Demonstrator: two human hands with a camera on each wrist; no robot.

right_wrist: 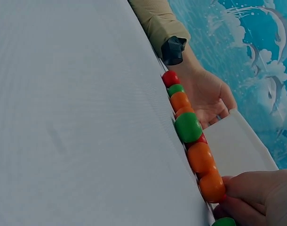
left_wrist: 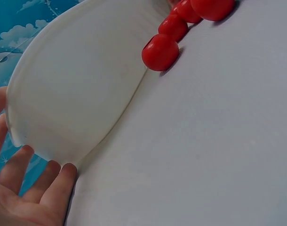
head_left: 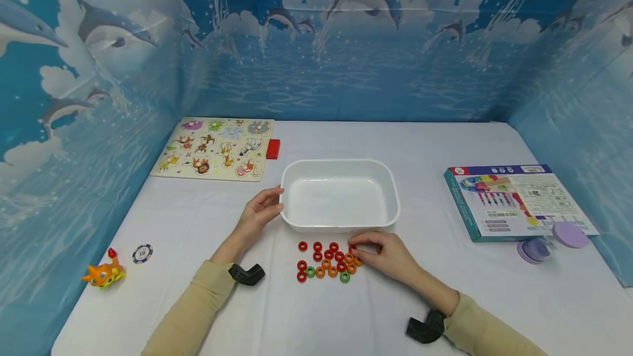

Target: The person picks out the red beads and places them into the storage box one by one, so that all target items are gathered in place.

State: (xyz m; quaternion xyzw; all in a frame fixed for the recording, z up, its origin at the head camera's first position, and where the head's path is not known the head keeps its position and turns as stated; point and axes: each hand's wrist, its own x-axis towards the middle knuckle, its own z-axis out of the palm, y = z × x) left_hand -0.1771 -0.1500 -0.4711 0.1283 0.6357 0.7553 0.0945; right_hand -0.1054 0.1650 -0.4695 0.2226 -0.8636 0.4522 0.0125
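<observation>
A white plastic basin point(head_left: 341, 228) stands mid-table. My left hand point(head_left: 258, 214) rests against its left end; in the left wrist view the spread fingers point(left_wrist: 59, 190) touch the outer wall. In front of the basin lies a loose group of red, orange and green ring-shaped beads, among them a green bead point(head_left: 344, 277) and an orange bead point(right_wrist: 212, 187). My right hand point(head_left: 383, 252) is at the group's right end, close to the basin's front wall. Its thumb and forefinger pinch a red bead point(head_left: 352, 248), mostly covered by the fingers in the right wrist view.
A wooden animal puzzle board point(head_left: 217, 150) lies at the back left, with a red block point(head_left: 273, 149) beside it. At right are a flat toy box point(head_left: 524, 202) and a purple-lidded container point(head_left: 536, 250). An orange toy figure point(head_left: 105, 272) and a round chip point(head_left: 142, 254) lie at left.
</observation>
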